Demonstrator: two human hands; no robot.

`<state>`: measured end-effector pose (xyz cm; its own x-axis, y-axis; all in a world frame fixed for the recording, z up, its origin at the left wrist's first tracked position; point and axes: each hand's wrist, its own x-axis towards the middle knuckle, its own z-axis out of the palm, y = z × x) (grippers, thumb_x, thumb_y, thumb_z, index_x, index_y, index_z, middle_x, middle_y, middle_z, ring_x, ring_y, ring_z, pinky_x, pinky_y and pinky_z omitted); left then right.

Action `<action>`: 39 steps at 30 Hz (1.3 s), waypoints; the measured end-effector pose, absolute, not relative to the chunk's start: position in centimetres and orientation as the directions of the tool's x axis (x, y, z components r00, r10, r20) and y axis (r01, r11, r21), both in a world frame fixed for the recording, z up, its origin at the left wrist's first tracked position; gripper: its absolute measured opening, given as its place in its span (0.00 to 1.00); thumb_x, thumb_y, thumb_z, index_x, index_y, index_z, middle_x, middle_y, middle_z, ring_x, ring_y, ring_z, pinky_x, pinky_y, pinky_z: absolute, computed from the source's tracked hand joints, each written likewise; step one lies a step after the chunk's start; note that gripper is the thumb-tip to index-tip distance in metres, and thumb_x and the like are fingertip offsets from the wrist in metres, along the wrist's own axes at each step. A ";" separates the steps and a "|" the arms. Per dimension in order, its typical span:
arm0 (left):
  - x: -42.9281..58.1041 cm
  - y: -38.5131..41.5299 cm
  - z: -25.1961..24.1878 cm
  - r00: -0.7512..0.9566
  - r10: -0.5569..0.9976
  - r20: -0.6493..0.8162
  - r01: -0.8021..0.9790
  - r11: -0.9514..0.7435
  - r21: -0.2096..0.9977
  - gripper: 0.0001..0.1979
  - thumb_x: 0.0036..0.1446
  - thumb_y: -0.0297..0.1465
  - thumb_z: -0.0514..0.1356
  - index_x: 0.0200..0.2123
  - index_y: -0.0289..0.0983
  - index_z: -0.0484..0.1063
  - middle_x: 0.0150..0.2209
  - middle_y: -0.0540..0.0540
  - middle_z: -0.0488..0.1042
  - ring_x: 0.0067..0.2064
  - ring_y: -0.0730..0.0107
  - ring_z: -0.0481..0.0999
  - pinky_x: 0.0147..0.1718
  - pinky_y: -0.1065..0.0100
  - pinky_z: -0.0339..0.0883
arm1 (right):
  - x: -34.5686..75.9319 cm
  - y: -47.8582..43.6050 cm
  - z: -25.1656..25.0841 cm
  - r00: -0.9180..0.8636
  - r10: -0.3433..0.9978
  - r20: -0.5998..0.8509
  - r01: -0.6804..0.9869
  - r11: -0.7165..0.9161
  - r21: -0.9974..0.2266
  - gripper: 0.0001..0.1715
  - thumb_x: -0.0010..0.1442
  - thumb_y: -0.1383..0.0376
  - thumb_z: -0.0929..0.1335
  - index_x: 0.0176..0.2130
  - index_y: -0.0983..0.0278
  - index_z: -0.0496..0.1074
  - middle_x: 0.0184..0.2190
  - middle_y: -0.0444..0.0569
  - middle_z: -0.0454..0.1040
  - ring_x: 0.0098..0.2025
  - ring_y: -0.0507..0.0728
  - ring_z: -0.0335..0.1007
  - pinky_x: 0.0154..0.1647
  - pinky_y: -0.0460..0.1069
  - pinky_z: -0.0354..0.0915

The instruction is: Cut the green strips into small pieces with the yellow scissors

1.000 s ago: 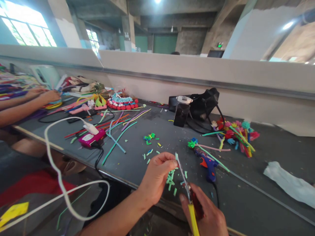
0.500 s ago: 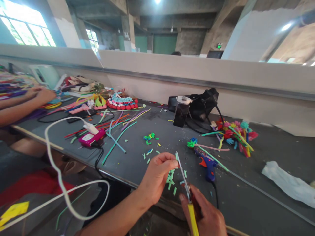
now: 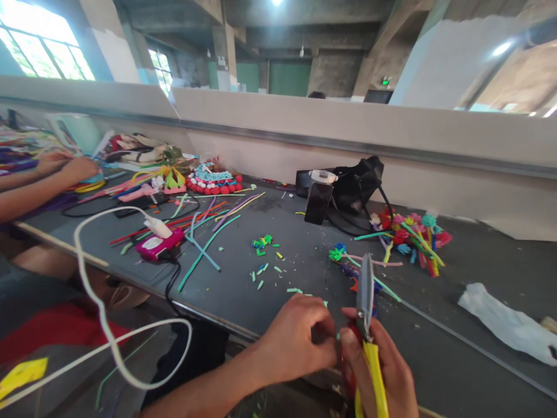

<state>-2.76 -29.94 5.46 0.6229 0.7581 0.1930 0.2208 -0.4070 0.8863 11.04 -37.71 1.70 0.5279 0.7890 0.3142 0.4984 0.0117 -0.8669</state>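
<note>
While my right hand (image 3: 374,371) is closing round the yellow handle of the scissors (image 3: 366,325), the blades are standing near upright, shut tips pointing up and away from me, long axis running from my palm toward the table's far side. They are hovering just over the near edge of the table (image 3: 435,348). Judging by the look, they are light, stiff metal with a hard plastic grip, so the handle is the safe hold and the blades are best left alone. My left hand (image 3: 300,342) is pinching narrow, fingertips together beside the blade base; whatever small green scrap may be there is hidden, so I cannot tell. Green clippings (image 3: 263,270) are lying scattered ahead, the glue gun (image 3: 350,270) just beyond.
</note>
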 end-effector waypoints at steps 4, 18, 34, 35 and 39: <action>-2.3 -30.5 5.0 0.677 0.666 0.314 0.263 -0.617 0.742 0.08 0.44 0.24 0.61 0.21 0.37 0.63 0.22 0.51 0.66 0.29 0.70 0.65 0.36 0.65 0.57 | 11.9 -37.5 1.2 0.504 0.849 0.156 0.366 -0.046 -0.930 0.29 0.55 0.47 0.71 0.46 0.66 0.75 0.30 0.48 0.80 0.26 0.55 0.76 0.24 0.44 0.70; -2.4 -30.8 4.5 0.654 0.610 0.449 0.340 -0.766 0.546 0.06 0.48 0.22 0.58 0.24 0.37 0.65 0.25 0.48 0.68 0.31 0.67 0.67 0.43 0.60 0.59 | 12.1 -37.7 1.6 0.518 0.822 0.238 0.495 -0.061 -0.867 0.24 0.56 0.51 0.70 0.46 0.64 0.75 0.27 0.45 0.78 0.20 0.53 0.71 0.18 0.44 0.66; -2.9 -30.3 6.1 0.685 0.697 -0.212 0.256 0.042 0.966 0.04 0.46 0.31 0.60 0.24 0.37 0.72 0.23 0.53 0.66 0.27 0.72 0.63 0.27 0.71 0.55 | 10.4 -38.1 1.3 0.586 0.784 0.205 0.327 0.003 -0.945 0.22 0.56 0.53 0.69 0.46 0.62 0.74 0.26 0.43 0.74 0.22 0.50 0.69 0.18 0.42 0.60; -2.9 -30.3 6.0 0.686 0.677 -0.267 0.243 0.132 0.961 0.05 0.46 0.33 0.60 0.23 0.37 0.72 0.22 0.54 0.64 0.26 0.73 0.61 0.27 0.70 0.54 | 10.5 -38.1 1.3 0.591 0.783 0.194 0.326 -0.011 -0.945 0.22 0.56 0.52 0.69 0.46 0.62 0.74 0.26 0.43 0.75 0.21 0.50 0.68 0.17 0.42 0.60; -2.7 -30.1 5.3 0.702 0.622 -0.348 0.131 0.367 0.921 0.07 0.40 0.33 0.64 0.21 0.36 0.70 0.20 0.55 0.63 0.25 0.76 0.58 0.28 0.70 0.52 | 10.9 -38.1 1.5 0.542 0.819 0.186 0.380 -0.041 -0.924 0.23 0.54 0.52 0.71 0.45 0.63 0.75 0.25 0.43 0.76 0.20 0.50 0.69 0.18 0.43 0.63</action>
